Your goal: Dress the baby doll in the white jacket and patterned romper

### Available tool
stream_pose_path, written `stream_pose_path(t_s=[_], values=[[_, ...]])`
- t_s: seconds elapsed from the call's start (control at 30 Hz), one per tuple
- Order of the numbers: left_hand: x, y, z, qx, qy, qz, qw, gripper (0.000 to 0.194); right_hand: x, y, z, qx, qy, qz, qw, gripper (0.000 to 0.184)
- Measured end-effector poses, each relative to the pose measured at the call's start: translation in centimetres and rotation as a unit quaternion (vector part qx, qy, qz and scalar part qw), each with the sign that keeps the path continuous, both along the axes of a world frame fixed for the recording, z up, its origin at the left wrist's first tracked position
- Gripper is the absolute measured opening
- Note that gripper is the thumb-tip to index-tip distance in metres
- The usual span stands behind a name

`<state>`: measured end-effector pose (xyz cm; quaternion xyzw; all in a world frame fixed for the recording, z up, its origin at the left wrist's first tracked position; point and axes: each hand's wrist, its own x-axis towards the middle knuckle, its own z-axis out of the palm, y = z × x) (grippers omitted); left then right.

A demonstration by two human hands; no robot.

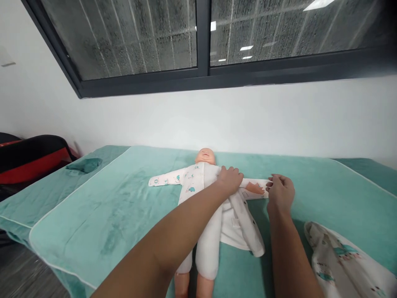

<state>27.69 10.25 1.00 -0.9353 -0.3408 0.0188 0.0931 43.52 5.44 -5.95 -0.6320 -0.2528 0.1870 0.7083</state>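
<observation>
With doll (194, 182) face-up on bed (93, 207), resting left grip (230, 181) over its shoulder, likely for steadiness, cannot tell if clutching; pinching sleeve (262, 182) end in right grip (281, 193), likely for tension.

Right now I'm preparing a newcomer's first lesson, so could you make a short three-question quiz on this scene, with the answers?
1. With the doll lying on the green cover, which hand is at the end of the sleeve stretched out to the picture's right?
2. Where does the printed cloth lie? a) beyond the doll's head; b) at the picture's lower right; c) at the picture's far left.
3. True or false: the doll lies face down.

Key: 1. The right hand; the left hand is nearer the doll's chest. 2. b. 3. False: it lies face up.
</observation>
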Motion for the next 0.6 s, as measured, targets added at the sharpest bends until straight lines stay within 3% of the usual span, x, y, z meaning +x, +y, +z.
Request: stream_pose_path(t_s=[0.13,0.23,0.33,0.47,0.53,0.6], values=[[-1.4,1.0,2.0,0.032,-0.043,0.003,0.999,0.033,0.1,0.1,0.3,0.022,0.049,-0.066,0.996,0.029],[-3.0,1.1,4.3,0.050,-0.069,0.014,0.996,0.031,-1.1,0.1,0.4,-0.076,-0.088,0.029,0.993,0.025],[-4.1,0.7,5.8,0.062,-0.058,0.014,0.996,0.028,-3.0,-0.2,0.4,-0.187,-0.227,0.156,0.943,0.031],[-4.5,0.0,6.1,0.065,-0.014,-0.006,0.998,0.026,-4.4,-0.6,0.3,-0.269,-0.339,0.263,0.862,0.039],[-4.6,-0.2,6.2,0.063,-0.003,-0.012,0.998,0.025,-4.3,-0.6,0.2,-0.246,-0.320,0.280,0.871,0.037],[-4.6,-0.3,6.3,0.062,0.006,-0.015,0.998,0.026,-3.9,-0.4,0.2,-0.203,-0.263,0.263,0.906,0.030]])
